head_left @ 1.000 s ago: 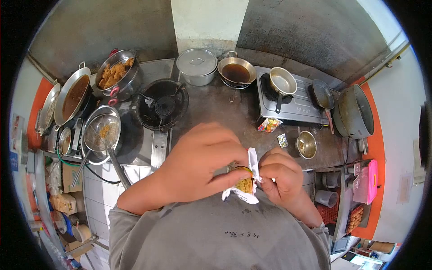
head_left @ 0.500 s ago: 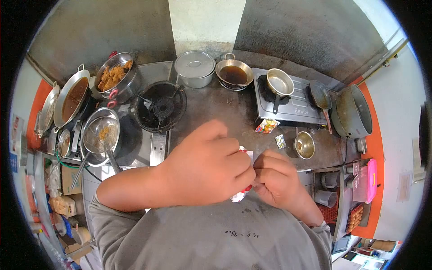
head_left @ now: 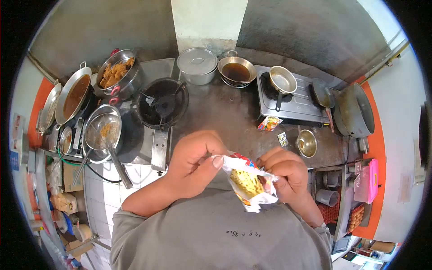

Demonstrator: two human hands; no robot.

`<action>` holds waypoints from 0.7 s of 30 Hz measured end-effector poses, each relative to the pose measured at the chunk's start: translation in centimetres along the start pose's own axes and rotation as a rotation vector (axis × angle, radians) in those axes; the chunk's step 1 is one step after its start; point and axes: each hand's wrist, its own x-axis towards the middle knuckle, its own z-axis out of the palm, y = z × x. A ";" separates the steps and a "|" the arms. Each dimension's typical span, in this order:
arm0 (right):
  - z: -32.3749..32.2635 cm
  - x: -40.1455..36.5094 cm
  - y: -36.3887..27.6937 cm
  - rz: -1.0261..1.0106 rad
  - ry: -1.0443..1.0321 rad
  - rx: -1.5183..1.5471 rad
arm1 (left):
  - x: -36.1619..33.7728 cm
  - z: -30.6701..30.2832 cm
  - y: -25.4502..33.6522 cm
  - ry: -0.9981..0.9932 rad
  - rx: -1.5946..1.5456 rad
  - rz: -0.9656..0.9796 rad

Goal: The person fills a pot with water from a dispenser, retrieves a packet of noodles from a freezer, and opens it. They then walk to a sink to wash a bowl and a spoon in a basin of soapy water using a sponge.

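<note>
I have the open noodle packet (head_left: 266,199) between both hands, in front of the chest, its mouth spread so that I can see the block of dry yellow noodles (head_left: 248,181) inside. The left hand (head_left: 198,162) pinches the packet's upper left corner between thumb and fingers; the right hand (head_left: 286,170) grips its right edge with curled fingers. The noodles lie between the two grips, inside the wrapper.

Beyond the right hand, I make out a small metal bowl (head_left: 311,140) with a spoon (head_left: 299,130) and a little food I can't identify. Just beside it lies a small sachet (head_left: 282,139), and near that a colourful packet (head_left: 270,123) by the front of the gas stove (head_left: 266,107). A saucepan (head_left: 282,80) sits on that stove, with a dark frying pan (head_left: 322,92) to its right. Farther back, a shallow two-handled pan (head_left: 251,71) holds dark brown liquid, next to a lidded pot (head_left: 197,60).

On the left, a red-handled pot (head_left: 131,84) contains browned fried pieces (head_left: 117,74), and a mesh strainer (head_left: 95,135) with golden crumbs (head_left: 106,130) rests over a metal bowl.

Both forearms angle inward and up from the grey sleeves, the elbows bent and the hands raised close to the body.
</note>
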 end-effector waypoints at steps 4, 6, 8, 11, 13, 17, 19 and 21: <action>-0.1 0.8 0.4 0.076 0.013 0.227 | 0.3 -0.2 -2.1 -0.038 -0.371 0.090; 0.4 1.7 0.8 0.112 -0.180 0.444 | -0.3 -1.6 -5.0 -0.212 -0.509 -0.062; 1.1 2.4 0.9 0.145 -0.235 0.503 | 0.1 0.1 -5.1 -0.559 -0.639 -0.384; 1.5 2.2 0.9 0.139 -0.372 0.456 | -0.6 0.6 -7.0 -0.777 -0.566 -0.394; 0.1 2.2 -0.7 0.203 -0.324 0.354 | -1.4 1.1 -7.0 -0.722 -0.702 -0.461; -0.9 2.6 -3.3 0.168 -0.321 -0.017 | -1.6 0.9 -7.1 -0.741 -0.665 -0.498; -1.1 1.8 -3.9 0.198 -0.478 -0.280 | -1.5 0.9 -7.2 -0.734 -0.678 -0.520; -0.6 2.1 -4.8 0.309 -0.463 -0.344 | -1.1 0.9 -7.5 -0.737 -0.687 -0.536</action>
